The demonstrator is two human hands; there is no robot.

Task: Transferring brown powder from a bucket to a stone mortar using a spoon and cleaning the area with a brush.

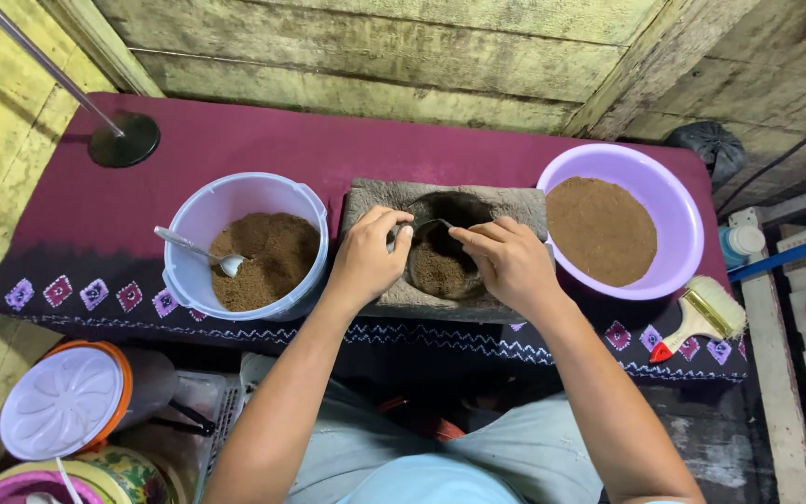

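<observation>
Spoon (429, 227) pinched between both hands' fingers (401, 233), above mortar (515, 201) (brown powder inside)

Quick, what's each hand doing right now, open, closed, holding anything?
Left hand: closed, pinching a small metal spoon over the grey stone mortar.
Right hand: fingers curled at the spoon; grip cannot be told.

Both bare forearms reach forward from the lower edge and converge at the middle. The left hand (368, 254) is curled, fingertips pinched together and thumb tucked. The right hand (507, 261) lies palm-down, fingers extended leftward toward the left hand's fingertips.
</observation>
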